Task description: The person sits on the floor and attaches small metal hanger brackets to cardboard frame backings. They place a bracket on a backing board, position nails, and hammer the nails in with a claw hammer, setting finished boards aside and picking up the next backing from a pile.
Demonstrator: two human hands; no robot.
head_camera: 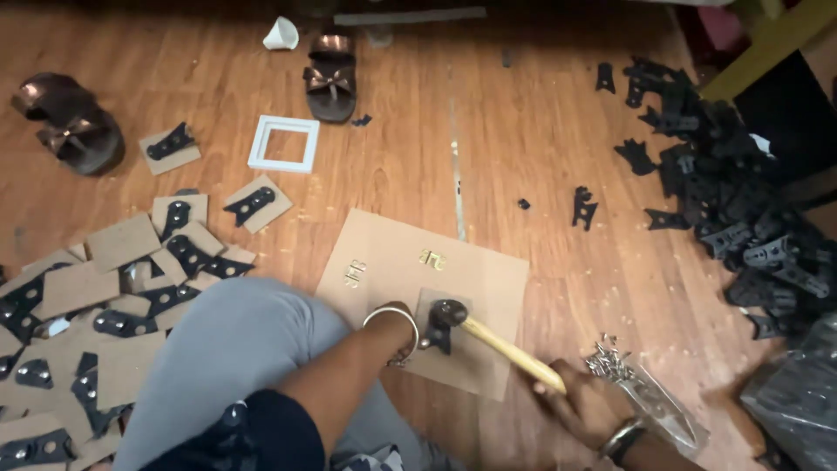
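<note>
Hammer [488, 336] in right hand [580, 406] — bracket [436, 336] beneath

Hammer head [450, 311] on bracket [436, 336], seemingly atop board [471, 262]; nails [606, 359] right

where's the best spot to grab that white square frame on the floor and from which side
Take the white square frame by one of its thin side bars, pinching through the open centre, probably from the near edge. It lies flat on the wooden floor, so fingers can't easily get under it. The near and right sides look freest; a sandal sits just beyond its far right corner.
</note>
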